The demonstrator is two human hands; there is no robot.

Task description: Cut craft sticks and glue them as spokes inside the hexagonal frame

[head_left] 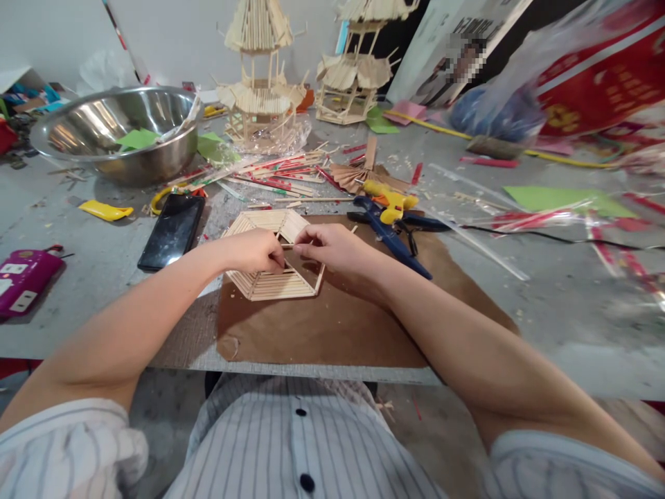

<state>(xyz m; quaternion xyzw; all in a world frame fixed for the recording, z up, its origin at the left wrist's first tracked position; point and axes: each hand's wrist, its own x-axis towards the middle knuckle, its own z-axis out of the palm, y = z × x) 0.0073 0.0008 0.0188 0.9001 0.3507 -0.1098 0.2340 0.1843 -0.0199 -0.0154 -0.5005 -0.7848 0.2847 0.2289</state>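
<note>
A hexagonal frame of thin wooden sticks lies on a brown paper sheet in front of me. My left hand rests on the frame with fingers curled, pinching one end of a thin wooden stick. My right hand pinches the other end of the same stick over the middle of the frame. A yellow and blue glue gun lies just right of my right hand.
A black phone lies left of the frame. A steel bowl stands at the back left, two stick pagoda models behind. Loose sticks, a purple power strip, green paper and plastic wrappers lie around.
</note>
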